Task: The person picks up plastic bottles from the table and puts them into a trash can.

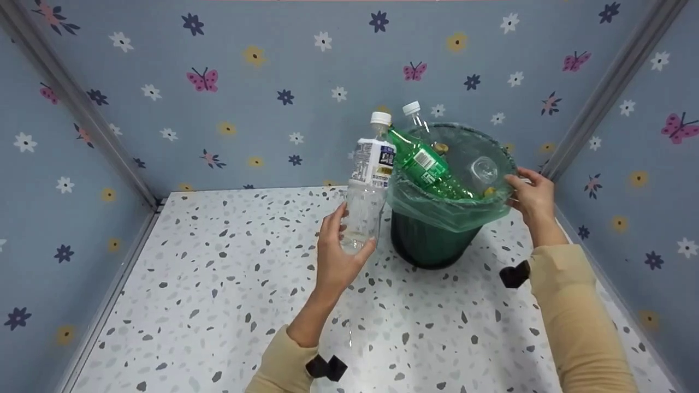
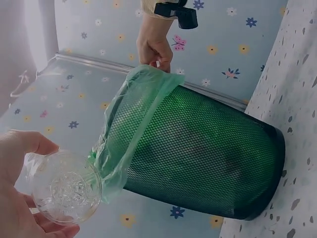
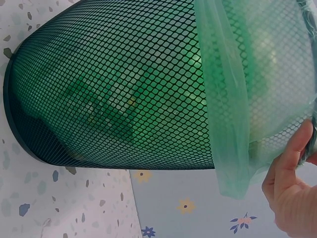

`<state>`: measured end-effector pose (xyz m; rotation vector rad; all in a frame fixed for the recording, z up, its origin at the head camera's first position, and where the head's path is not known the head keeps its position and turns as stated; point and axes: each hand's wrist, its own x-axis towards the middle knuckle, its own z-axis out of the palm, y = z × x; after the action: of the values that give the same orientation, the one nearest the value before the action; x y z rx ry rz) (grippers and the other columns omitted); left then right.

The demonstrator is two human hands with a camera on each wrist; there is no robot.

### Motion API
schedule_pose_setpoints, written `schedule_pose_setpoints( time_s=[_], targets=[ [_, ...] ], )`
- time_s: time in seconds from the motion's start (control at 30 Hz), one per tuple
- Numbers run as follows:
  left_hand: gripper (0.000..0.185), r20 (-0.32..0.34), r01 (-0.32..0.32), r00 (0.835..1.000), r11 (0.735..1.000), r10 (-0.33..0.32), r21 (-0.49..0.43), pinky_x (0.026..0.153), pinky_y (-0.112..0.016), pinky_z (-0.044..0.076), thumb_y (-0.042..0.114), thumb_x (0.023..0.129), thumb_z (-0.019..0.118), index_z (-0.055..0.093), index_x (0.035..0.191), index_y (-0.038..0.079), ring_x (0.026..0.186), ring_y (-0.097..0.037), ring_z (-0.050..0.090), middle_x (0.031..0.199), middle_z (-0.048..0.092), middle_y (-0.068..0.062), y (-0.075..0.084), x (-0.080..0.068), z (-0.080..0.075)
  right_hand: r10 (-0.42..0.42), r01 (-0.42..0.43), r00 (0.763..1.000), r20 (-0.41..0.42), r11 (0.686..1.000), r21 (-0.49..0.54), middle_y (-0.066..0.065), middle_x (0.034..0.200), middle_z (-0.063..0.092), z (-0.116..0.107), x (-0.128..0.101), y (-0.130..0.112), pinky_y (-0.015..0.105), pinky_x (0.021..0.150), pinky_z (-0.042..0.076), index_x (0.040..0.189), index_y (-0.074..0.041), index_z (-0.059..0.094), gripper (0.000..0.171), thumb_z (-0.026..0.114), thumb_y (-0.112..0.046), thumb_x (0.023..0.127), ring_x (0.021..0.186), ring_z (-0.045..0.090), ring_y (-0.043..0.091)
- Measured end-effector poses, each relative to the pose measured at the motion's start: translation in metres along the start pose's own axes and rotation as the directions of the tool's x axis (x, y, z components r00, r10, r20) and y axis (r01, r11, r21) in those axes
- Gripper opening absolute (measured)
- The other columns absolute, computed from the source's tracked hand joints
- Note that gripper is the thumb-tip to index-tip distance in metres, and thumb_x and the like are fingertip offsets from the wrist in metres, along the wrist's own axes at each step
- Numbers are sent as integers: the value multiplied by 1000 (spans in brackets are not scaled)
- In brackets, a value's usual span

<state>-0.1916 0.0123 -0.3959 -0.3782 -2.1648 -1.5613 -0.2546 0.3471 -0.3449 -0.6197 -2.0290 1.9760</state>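
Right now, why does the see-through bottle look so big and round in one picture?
In the left wrist view the clear plastic bottle shows bottom-first, very near the lens, slightly blurred; in the head view it stands slim and sharp in the left hand beside the green mesh bin.

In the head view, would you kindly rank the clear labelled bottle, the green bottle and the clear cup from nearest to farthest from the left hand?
1. Clear labelled bottle: held in the left hand, beside the bin.
2. Green bottle: leaning in the bin's left side.
3. Clear cup: in the bin's right side.

Dark green mesh bin [image 1: 431, 240], pale green liner [image 1: 437, 210], green bottle [image 1: 426, 164]; white speckled floor [image 1: 218, 284]; blue flowered walls [image 1: 273, 82].
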Motion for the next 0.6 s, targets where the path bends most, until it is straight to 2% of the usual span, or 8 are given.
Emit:
schedule_pose_setpoints(
  time_s=[0.07, 0.2, 0.37, 0.5, 0.6],
  targets=[
    [69, 20, -47, 999, 995, 46, 82, 81, -40, 42, 15, 70, 72, 40, 131, 2, 102, -27, 46, 117, 47, -14, 6, 3, -1, 7, -7, 1000, 2, 1000, 9, 2, 85, 50, 0, 0, 0, 18, 51, 47, 132, -2, 38, 52, 57, -15, 86, 58, 55, 6],
    [71, 66, -114, 993, 969, 102, 217, 80, -39, 43, 18, 69, 72, 41, 131, 4, 104, -25, 44, 117, 46, -13, 18, 11, 0, 16, -17, 1000, 10, 1000, 16, 3, 88, 48, -1, -1, -1, 18, 50, 47, 134, -3, 36, 54, 57, -15, 86, 57, 53, 6],
    [70, 126, -189, 980, 933, 157, 306, 76, -37, 45, 20, 69, 71, 43, 130, 3, 99, -25, 45, 114, 47, -14, 33, 23, 5, 21, -21, 1000, 13, 999, 30, 3, 90, 47, -1, -1, -2, 18, 50, 46, 134, -3, 35, 54, 57, -14, 86, 56, 51, 7],
    [69, 186, -258, 962, 888, 200, 381, 75, -36, 43, 21, 68, 70, 44, 129, 0, 95, -24, 46, 111, 49, -14, 49, 35, 9, 21, -21, 1000, 11, 999, 35, 4, 89, 47, -1, 0, -2, 18, 49, 46, 134, -3, 36, 54, 58, -14, 85, 55, 51, 7],
    [69, 250, -291, 949, 838, 192, 461, 78, -35, 41, 24, 69, 68, 43, 129, 1, 97, -24, 45, 112, 49, -13, 63, 45, 12, 23, -23, 1000, 7, 999, 37, 4, 88, 48, 0, 0, -1, 18, 49, 46, 133, -3, 38, 53, 58, -14, 85, 56, 54, 7]
  ],
)
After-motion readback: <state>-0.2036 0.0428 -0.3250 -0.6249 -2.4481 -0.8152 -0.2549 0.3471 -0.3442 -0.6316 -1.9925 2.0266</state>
